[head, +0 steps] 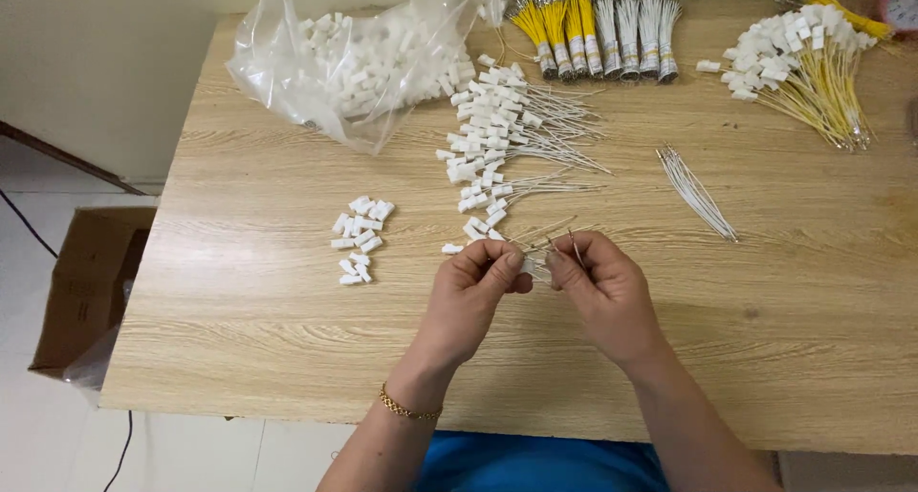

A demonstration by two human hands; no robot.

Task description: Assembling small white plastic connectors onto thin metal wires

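A: What does each grip have hold of?

B: The left hand (475, 286) is pinched shut on a small white plug (527, 265). The right hand (604, 286) is pinched shut on thin wires (577, 248); I count about 2, though I can't be sure.

A: How do they lie to each other?

B: Fingertips nearly touching, plug just right of the left grip. The wires' long axis runs up and away from the right grip.

A: And beyond the hands?

B: Just past them, on the worktop (287, 329), finished white-wire pieces (502, 133). Left of the left grip, loose plugs (359, 236). Right of the right grip, a bare wire bunch (696, 191). Farthest off, a plastic bag (359, 57), tied bundles (598, 33) and yellow-wire pieces (803, 66).
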